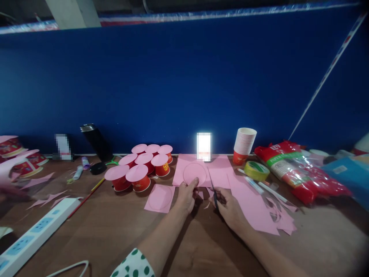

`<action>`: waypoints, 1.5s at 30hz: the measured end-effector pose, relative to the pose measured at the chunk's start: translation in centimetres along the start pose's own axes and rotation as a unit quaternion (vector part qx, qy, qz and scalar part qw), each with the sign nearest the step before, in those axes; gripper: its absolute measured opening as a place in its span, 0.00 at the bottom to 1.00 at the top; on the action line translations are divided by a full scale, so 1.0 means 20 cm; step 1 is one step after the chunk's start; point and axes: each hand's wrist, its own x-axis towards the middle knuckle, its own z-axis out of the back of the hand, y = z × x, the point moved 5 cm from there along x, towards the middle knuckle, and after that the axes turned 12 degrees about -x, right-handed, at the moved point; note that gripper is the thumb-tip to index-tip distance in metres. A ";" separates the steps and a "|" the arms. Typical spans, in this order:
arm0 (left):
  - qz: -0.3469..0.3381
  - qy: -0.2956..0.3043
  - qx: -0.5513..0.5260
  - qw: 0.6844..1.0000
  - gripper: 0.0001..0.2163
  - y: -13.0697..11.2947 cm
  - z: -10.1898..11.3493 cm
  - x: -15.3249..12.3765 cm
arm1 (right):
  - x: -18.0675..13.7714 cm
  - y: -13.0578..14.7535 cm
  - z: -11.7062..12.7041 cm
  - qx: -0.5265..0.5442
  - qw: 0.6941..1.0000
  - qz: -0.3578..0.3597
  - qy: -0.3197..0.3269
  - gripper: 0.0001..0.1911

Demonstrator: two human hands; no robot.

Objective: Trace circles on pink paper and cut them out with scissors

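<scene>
Between the thumb and fingers of my left hand [188, 195] is a piece of pink paper [195, 174] with a circle drawn on it. Scissors [214, 192] with dark handles are gripped in my right hand [227, 206], their blades pointing up and away beside the paper's right edge. Pink sheets [220, 175] lie flat behind both hands. A square of pink paper [159, 198], also marked with a circle, rests left of my left forearm. Further left stand several red paper cups [142, 184] topped with pink discs.
A stack of paper cups [245, 142], yellow tape roll [256, 171], pens [253, 184] and red plastic bag [300, 169] line the right. Pink offcuts [279, 217] lie nearby. Leftward are a black flask [96, 142], a power strip [37, 231] and another person's blurred hand [11, 188].
</scene>
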 end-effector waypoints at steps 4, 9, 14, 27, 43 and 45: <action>0.001 0.007 0.006 1.000 0.20 0.00 0.00 0.00 | -0.01 0.00 -0.01 0.008 1.000 0.006 0.027 0.19; 0.001 0.029 -0.004 1.000 0.18 0.00 -0.02 0.00 | -0.01 0.02 -0.01 0.024 0.999 0.001 0.042 0.20; -0.003 0.005 0.007 1.000 0.18 -0.01 -0.01 -0.01 | -0.01 0.02 -0.02 0.054 0.997 -0.005 0.061 0.21; 0.002 -0.017 -0.073 0.997 0.15 -0.01 -0.01 0.00 | -0.03 0.04 -0.04 0.059 0.991 -0.036 0.112 0.23; -0.004 -0.022 -0.084 0.996 0.15 -0.02 -0.01 0.00 | -0.02 0.05 -0.05 0.067 0.990 -0.041 0.117 0.23; -0.005 -0.022 -0.079 0.997 0.16 -0.02 -0.01 0.00 | -0.02 0.05 -0.05 0.066 0.990 -0.041 0.117 0.22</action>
